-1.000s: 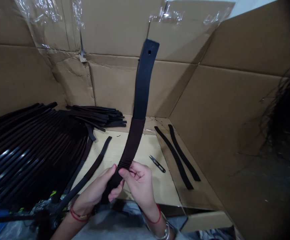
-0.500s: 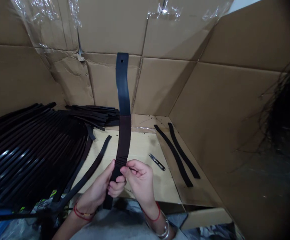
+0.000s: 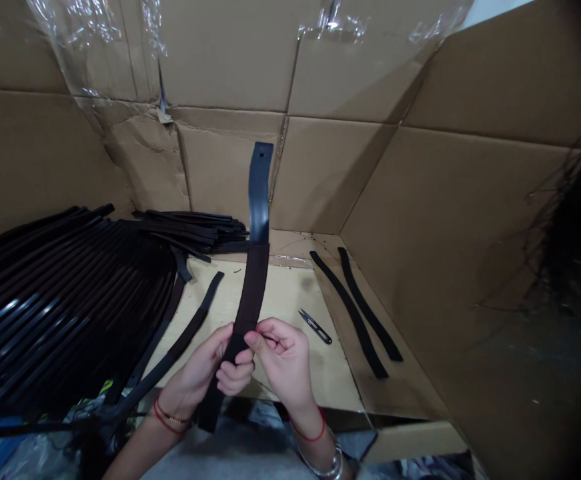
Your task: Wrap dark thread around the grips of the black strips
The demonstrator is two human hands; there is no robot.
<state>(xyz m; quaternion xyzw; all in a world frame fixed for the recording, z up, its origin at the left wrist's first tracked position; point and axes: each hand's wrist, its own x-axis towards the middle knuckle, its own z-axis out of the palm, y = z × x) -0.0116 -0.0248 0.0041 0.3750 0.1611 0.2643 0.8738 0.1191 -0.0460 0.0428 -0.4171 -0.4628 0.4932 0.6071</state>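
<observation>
Upright in front of me stands a long black strap (image 3: 259,193) with a small hole near its top end. A dark brown fabric sleeve (image 3: 255,287) covers its middle part. My left hand (image 3: 220,360) is wrapped round the strap below the sleeve, thumb along its left edge. With thumb and fingertips, my right hand (image 3: 283,357) pinches the right edge at the sleeve's lower end. The strap's bottom end hangs below my left hand, over the table's front edge. To the right of my hands, small thread snips (image 3: 315,327) lie on the pale tabletop (image 3: 290,293).
At the left lies a large pile of dark straps (image 3: 70,300), with a smaller bundle (image 3: 195,230) behind it. One sleeved strap (image 3: 190,333) lies left of my hands. Two black straps (image 3: 355,307) rest at the right. Cardboard walls (image 3: 340,167) enclose the back and sides.
The strap's top has dropped and shifted right, leaning farther away from me. Wrinkles bunched at the sleeve's lower end have smoothed out. Both hands keep their grip in nearly the same place.
</observation>
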